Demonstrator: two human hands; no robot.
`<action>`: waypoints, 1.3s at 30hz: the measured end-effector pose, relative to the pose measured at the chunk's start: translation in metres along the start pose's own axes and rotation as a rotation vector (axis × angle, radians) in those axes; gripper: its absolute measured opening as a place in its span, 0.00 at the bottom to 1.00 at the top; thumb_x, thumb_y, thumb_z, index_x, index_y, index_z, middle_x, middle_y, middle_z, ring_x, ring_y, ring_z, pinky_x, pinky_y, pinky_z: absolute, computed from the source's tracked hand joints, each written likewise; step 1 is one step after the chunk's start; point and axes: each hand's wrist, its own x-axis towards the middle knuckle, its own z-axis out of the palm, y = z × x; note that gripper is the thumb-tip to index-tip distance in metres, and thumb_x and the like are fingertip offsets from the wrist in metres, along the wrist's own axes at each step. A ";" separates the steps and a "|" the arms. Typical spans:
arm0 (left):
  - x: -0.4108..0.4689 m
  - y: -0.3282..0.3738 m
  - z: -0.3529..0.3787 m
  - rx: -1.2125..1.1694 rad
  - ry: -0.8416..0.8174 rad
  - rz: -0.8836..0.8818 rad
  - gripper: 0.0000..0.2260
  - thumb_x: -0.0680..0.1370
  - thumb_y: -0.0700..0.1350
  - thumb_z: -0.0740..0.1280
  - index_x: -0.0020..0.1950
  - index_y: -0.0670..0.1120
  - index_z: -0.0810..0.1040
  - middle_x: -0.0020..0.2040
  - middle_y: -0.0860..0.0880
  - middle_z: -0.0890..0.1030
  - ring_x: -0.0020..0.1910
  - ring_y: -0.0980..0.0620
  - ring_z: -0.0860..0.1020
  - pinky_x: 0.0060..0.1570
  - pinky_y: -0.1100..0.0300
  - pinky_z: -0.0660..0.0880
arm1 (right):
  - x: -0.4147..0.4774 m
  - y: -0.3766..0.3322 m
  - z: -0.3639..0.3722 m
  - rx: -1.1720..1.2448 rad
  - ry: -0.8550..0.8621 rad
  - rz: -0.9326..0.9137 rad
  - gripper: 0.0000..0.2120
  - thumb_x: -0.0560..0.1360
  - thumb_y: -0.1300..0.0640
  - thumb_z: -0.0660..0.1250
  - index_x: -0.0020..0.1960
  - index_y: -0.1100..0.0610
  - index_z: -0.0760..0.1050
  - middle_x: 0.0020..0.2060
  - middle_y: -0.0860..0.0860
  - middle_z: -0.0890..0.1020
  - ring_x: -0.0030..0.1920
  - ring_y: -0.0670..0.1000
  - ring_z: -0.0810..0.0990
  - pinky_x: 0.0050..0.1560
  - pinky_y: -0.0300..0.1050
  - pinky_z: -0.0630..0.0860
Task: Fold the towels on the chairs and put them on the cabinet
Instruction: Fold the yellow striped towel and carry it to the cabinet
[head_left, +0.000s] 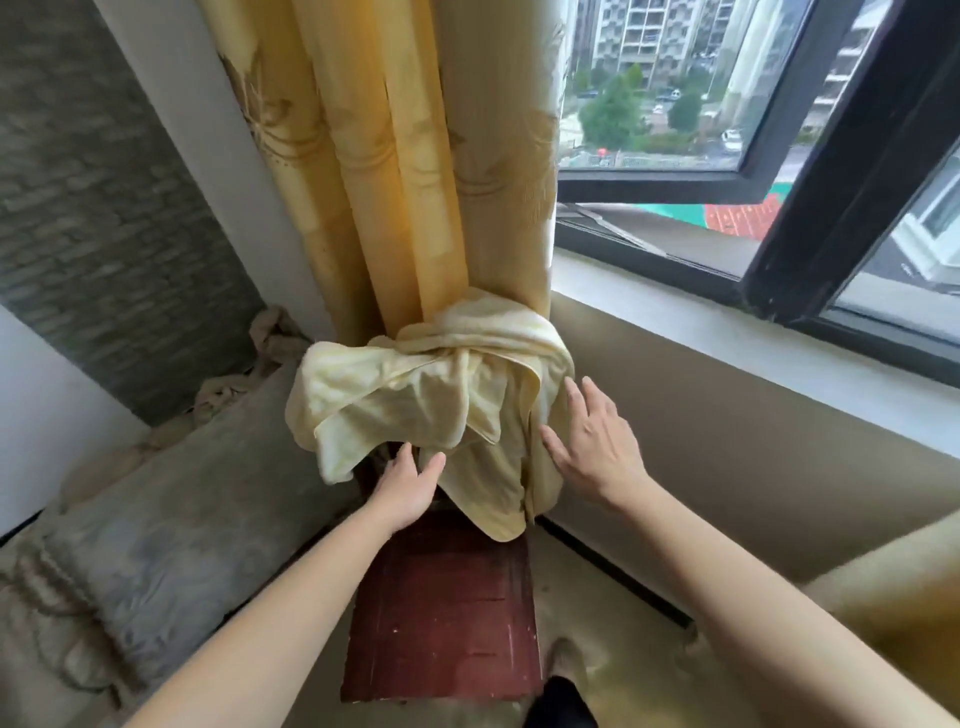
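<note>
Pale yellow crumpled cloth towel (431, 395), one in number, draped over the back of one dark red wooden chair (447, 613), in front of one yellow patterned curtain (395, 156) beside a dark-framed window (810, 197). Left hand (408, 491): forearm extended, fingers nearly straight, tips touching the towel's lower folds, gripping nothing. Right hand (592, 447): fingers straight and spread, laid against the towel's right side, gripping nothing. One grey cushion (171, 519) lies left of the chair
</note>
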 end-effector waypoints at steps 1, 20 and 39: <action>0.016 0.010 0.005 -0.062 -0.026 -0.072 0.35 0.81 0.62 0.55 0.81 0.46 0.47 0.81 0.45 0.52 0.79 0.46 0.52 0.76 0.49 0.54 | 0.023 0.004 0.004 0.025 -0.006 -0.023 0.36 0.81 0.38 0.55 0.81 0.55 0.50 0.80 0.57 0.55 0.77 0.58 0.59 0.71 0.55 0.66; 0.128 0.069 0.031 -1.169 -0.055 -0.334 0.12 0.81 0.46 0.61 0.62 0.45 0.77 0.54 0.45 0.82 0.49 0.48 0.80 0.50 0.51 0.76 | 0.151 0.028 0.057 0.273 -0.038 -0.136 0.29 0.81 0.54 0.57 0.80 0.55 0.57 0.62 0.58 0.75 0.56 0.60 0.76 0.53 0.54 0.75; -0.064 -0.232 -0.016 -0.408 -0.013 -0.529 0.37 0.71 0.65 0.63 0.71 0.41 0.71 0.65 0.42 0.76 0.59 0.42 0.78 0.57 0.49 0.78 | -0.139 -0.070 0.100 0.136 -0.591 0.267 0.19 0.82 0.48 0.47 0.40 0.53 0.72 0.54 0.58 0.83 0.56 0.60 0.79 0.48 0.48 0.71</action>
